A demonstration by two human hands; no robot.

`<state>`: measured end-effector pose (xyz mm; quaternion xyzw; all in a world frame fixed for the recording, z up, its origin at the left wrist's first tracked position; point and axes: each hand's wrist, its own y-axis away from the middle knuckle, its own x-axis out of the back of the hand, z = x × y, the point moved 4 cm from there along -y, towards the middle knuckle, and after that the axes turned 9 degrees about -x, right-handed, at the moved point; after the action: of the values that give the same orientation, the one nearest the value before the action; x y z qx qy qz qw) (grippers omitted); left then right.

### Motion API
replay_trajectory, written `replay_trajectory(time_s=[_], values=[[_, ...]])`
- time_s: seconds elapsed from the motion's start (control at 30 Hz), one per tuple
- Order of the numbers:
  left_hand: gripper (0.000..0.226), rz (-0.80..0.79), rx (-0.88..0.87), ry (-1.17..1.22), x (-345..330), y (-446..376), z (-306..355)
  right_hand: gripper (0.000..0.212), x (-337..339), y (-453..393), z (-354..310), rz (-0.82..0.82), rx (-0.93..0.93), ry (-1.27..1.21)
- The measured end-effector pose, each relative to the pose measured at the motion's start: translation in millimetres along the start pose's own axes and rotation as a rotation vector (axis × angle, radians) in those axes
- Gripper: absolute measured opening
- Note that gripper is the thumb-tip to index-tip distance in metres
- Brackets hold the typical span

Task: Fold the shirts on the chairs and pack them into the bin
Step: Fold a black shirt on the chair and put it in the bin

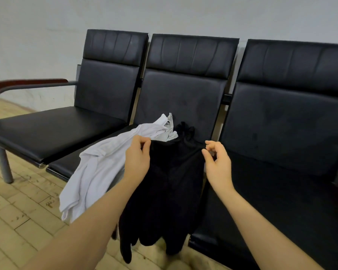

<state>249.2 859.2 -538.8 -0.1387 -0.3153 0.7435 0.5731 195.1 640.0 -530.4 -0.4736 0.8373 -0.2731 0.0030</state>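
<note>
- Far left, the white shirt (98,168) sprawls rumpled across the middle chair (181,98), one end spilling off the seat's front edge toward the wooden floor (18,215). Nobody holds it. It looks thin and limp, so it should weigh almost nothing and keep no shape of its own.
- The left hand (138,154) comes in over that white cloth, forearm reaching forward, thumb and fingertips pinching the left top corner of the black shirt (172,191).
- The black shirt hangs between the hands as a soft, droopy sheet, its lower edge dangling in front of the seat edge. It is likely light and a little slippery, so it is best held at the shoulder seams, where both pinches appear to sit.
- The right hand (218,160) mirrors the grip, nipping the right top corner with its spare fingers curled, well apart from the left.
- No bin is in view.
</note>
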Motion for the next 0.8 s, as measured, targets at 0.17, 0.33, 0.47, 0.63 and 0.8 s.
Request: replay_trajectory(time_s=[0.17,0.33,0.47,0.63,0.8], values=[[0.008,-0.076,-0.026,-0.100,-7,-8,7,0.015,9,-11,-17,-0.044,0.003,-0.049],[0.025,-0.348,-0.338,-0.400,-42,17,8,0.012,16,-11,-15,-0.056,0.023,0.009],[0.030,-0.566,-0.352,-0.275,-73,50,7,0.011,28,-6,-9,-0.010,0.009,0.022],[0.027,-0.542,-0.261,-0.126,-89,70,0,0.010,48,-1,7,0.083,-0.062,0.043],[0.013,-0.381,-0.078,0.054,-89,69,16,0.009,69,0,10,0.143,-0.080,0.031]])
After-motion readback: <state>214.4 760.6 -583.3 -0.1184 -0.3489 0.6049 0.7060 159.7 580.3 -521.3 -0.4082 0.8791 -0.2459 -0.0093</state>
